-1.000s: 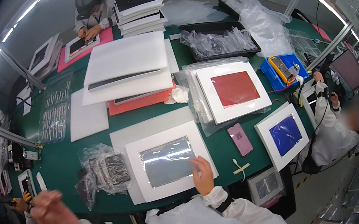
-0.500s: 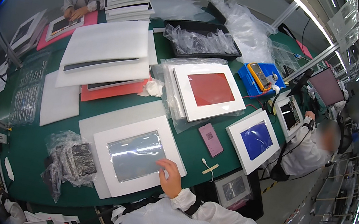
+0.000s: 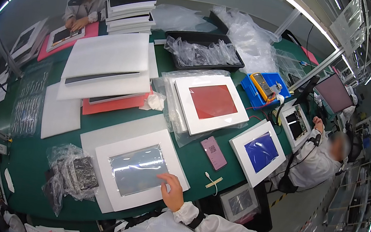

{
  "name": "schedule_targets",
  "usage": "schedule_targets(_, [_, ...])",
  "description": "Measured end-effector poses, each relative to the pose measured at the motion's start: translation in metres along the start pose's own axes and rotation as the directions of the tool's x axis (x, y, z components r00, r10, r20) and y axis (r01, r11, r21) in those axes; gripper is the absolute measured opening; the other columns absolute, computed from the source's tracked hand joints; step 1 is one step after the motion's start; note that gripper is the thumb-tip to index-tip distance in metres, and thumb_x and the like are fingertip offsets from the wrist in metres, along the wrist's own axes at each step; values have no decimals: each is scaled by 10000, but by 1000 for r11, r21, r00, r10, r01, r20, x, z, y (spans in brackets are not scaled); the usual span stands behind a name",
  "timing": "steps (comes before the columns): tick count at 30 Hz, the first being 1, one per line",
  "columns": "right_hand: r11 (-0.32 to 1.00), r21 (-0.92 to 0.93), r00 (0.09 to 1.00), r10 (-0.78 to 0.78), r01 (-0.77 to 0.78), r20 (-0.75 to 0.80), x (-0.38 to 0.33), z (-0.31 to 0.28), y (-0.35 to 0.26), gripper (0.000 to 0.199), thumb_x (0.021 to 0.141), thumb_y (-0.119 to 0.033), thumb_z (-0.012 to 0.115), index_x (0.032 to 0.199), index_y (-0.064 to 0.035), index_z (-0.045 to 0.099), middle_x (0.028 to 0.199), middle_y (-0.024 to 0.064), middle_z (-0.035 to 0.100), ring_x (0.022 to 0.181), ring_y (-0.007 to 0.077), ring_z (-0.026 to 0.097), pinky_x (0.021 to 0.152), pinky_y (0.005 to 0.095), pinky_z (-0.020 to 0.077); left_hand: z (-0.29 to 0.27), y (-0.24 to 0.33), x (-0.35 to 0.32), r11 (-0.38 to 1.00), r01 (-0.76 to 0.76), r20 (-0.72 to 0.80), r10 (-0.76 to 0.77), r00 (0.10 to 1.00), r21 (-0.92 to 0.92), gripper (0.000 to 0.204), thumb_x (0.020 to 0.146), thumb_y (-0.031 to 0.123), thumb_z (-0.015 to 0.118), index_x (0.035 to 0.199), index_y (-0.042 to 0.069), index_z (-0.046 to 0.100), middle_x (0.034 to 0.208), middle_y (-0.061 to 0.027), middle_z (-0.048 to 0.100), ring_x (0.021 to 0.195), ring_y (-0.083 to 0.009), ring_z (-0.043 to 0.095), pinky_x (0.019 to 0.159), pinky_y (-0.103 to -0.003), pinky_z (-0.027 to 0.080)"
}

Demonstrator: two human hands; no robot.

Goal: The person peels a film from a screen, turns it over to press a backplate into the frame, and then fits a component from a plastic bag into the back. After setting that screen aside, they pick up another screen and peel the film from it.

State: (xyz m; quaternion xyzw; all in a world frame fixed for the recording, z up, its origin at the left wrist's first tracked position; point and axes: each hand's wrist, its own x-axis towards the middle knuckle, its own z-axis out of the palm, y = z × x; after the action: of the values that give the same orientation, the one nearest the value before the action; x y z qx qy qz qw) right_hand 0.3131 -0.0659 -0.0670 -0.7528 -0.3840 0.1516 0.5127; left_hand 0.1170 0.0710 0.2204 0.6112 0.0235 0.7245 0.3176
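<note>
In front of me lies a white picture-frame-like panel [image 3: 108, 186] with a grey, glossy film-covered screen [image 3: 136, 171]. It rests on a white foam sheet [image 3: 90, 142]. My right hand [image 3: 172, 195] is over the panel's right side, index finger stretched to the edge of the screen and thumb apart from it; nothing is held. Whether the fingertip touches the film I cannot tell. My left hand is out of view. Left of the panel sits a dark item in crumpled clear plastic [image 3: 73, 173].
A pink phone [image 3: 213, 153], a white cable [image 3: 213, 181], a red-screened panel [image 3: 211, 100] and a blue-screened panel [image 3: 261, 151] lie to the right. Behind are foam sheets [image 3: 108, 56], a black tray of plastic [image 3: 174, 59] and a multimeter in a blue bin [image 3: 262, 87]. Co-workers sit around.
My right hand has shifted slightly, its index finger now reaching further left over the screen's edge. The view has tilted a little; the panel stays in place.
</note>
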Motion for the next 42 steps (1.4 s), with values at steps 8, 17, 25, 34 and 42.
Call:
schedule_targets(8, [1000, 1, 1000, 3, -3, -13, 0, -1, -1, 282, 754, 56, 503, 1002, -28, 608, 1020, 132, 586, 986, 297, 539, 866, 340, 432, -1, -1, -4, 996, 73, 37, -74, 997, 46, 155, 882, 95, 536, 1001, 15, 594, 1017, -164, 603, 810, -246, 591, 690, -341, 473])
schedule_targets(17, [999, 27, 999, 35, -35, -2, 1, -3, -2, 281, 760, 51, 497, 1005, -31, 607, 1016, 133, 586, 975, 294, 544, 859, 341, 435, -6, 0, -11, 983, 148, 67, -156, 985, 111, 153, 877, 78, 538, 1001, 10, 596, 1025, -167, 599, 821, -243, 590, 703, -337, 473])
schedule_targets(25, [999, -33, 1000, 5, -4, 9, 6, -6, -1, 288, 748, 59, 521, 1008, -33, 605, 1017, 128, 584, 983, 286, 543, 861, 334, 437, -13, 1, -19, 962, 207, 88, -225, 970, 180, 152, 873, 64, 540, 1001, 6, 597, 1032, -170, 596, 831, -241, 590, 714, -333, 473])
schedule_targets(34, [1000, -8, 1000, 0, 0, 30, 3, -3, 6, 285, 766, 49, 512, 1022, -37, 602, 1027, 128, 580, 941, 277, 558, 825, 322, 451, -15, 2, -45, 927, 288, 62, -311, 949, 239, 151, 868, 47, 542, 1001, 2, 599, 1040, -173, 592, 842, -238, 589, 728, -329, 473])
schedule_targets(42, [999, 17, 997, 47, -48, 54, 2, -1, 5, 281, 775, 39, 506, 1024, -50, 603, 1026, 124, 575, 987, 295, 536, 845, 345, 440, -21, 8, -65, 889, 350, 50, -380, 923, 295, 152, 864, 32, 544, 1001, -2, 600, 1047, -176, 588, 851, -236, 589, 739, -325, 472])
